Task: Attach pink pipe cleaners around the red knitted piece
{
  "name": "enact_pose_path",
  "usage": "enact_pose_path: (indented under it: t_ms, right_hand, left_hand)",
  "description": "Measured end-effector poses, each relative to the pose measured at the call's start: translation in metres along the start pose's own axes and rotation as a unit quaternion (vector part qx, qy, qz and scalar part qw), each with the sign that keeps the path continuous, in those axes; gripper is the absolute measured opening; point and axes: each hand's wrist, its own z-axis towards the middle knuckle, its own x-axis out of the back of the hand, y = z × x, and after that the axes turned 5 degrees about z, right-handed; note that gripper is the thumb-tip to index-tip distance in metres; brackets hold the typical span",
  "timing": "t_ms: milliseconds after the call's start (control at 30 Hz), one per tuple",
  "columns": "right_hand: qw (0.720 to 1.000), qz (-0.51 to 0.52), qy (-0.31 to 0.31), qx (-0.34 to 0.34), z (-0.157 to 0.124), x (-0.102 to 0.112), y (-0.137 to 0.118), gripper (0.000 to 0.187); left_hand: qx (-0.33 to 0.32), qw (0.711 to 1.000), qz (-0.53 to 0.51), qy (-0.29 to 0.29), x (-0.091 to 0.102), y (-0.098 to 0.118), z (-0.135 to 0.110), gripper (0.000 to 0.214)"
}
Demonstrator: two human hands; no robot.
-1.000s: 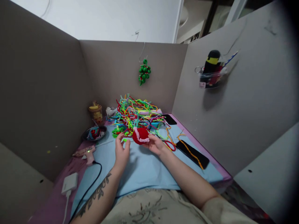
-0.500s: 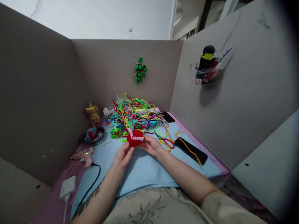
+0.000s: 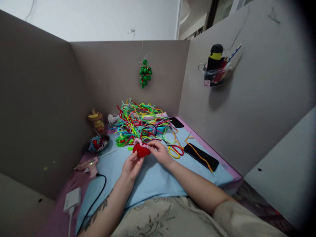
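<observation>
A round red fuzzy piece (image 3: 141,152) is in front of me, with a pink coiled pipe cleaner (image 3: 140,142) lying along its upper edge. My left hand (image 3: 131,165) grips the red piece from below left, thumb on its near face. At the right end of the pink coil, the fingers of my right hand (image 3: 161,153) are pinched together. Just behind the work lie a green fuzzy figure with eyes (image 3: 122,141) and a large tangle of multicoloured pipe cleaners (image 3: 143,118).
Yellow-and-red-handled scissors (image 3: 175,151) and a black phone (image 3: 201,157) with an orange pipe cleaner lie to the right. A pink glue gun (image 3: 92,167), a white power block (image 3: 72,199), a dark bowl (image 3: 107,142) and a cup (image 3: 96,121) stand left. Grey panels enclose the table.
The red piece has tipped, so the pink coil now runs along its top edge rather than across its face. My right fingers have shifted up over the coil's end.
</observation>
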Motion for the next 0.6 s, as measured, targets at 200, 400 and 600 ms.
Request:
enact_pose_path:
  t_ms: [200, 400, 600]
  right_hand:
    - [0.999, -0.020, -0.025, 0.038, 0.000, 0.003, -0.004, 0.021]
    - [0.999, 0.015, 0.012, -0.029, 0.002, 0.002, 0.006, 0.017]
    - [0.995, 0.025, 0.060, -0.075, 0.006, 0.000, 0.016, 0.015]
  left_hand:
    - [-0.011, 1.000, 0.010, 0.003, 0.003, 0.000, 0.003, 0.028]
    - [-0.042, 0.996, 0.066, -0.048, 0.007, -0.002, 0.004, 0.034]
    - [-0.059, 0.989, 0.112, -0.079, 0.008, -0.004, 0.003, 0.033]
